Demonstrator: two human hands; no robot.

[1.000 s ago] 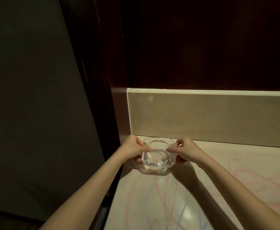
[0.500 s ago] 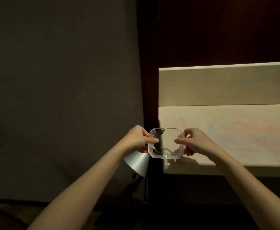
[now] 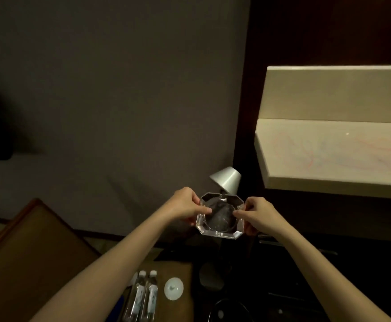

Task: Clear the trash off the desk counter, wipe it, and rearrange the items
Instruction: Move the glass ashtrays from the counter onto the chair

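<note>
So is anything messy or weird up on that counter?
Yes. The counter has red and bluish scribbles drawn across its top, which look like crayon or pen marks. No trash shows on the part in view.

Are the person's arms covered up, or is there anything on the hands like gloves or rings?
Nothing covers them. Both forearms are bare as far as the picture shows, with no sleeves in view. The left hand and right hand wear no gloves, and I can see no rings, watch or bracelet. The room is dim, so something very small could be missed.
</note>
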